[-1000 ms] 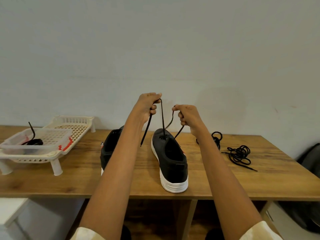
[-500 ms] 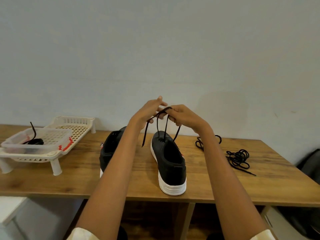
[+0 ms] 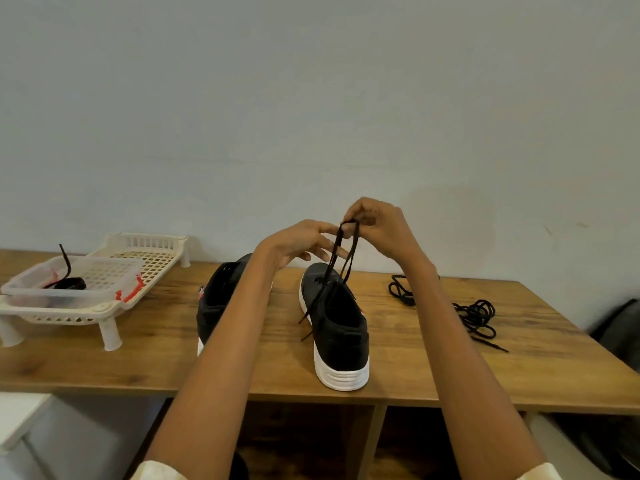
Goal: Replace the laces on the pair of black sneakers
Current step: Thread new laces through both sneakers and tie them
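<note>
Both lace (image 3: 341, 258) ends now gathered in the right hand (image 3: 375, 230), pinched at the top between thumb and curled fingers; a second ago held apart, one end per hand, then brought together; left hand (image 3: 298, 242) now released, its grip spread, fingers relaxed and reaching toward the strands just below the pinch, perhaps brushing them, contact too fine to tell. Reads as evening the two ends after the first eyelet pair, so lacing of this shoe barely begun; next likely a fresh take of one end for the next eyelet.

Lace runs down from the right grip as two taut strands to the front eyelets of the right sneaker (image 3: 341, 327), directly beneath the hands; two loose tails hanging lower along the sneaker's left side, just off the counter (image 3: 450, 375). Sneaker upright on the counter, heel toward the camera; left sneaker (image 3: 220, 299) just beside it, partly behind the left forearm, no lace visible in it. Two spare laces (image 3: 476, 317) coiled on the counter well to the right; another black lace in the tub (image 3: 24, 289) on the rack (image 3: 110, 315) at far left.
</note>
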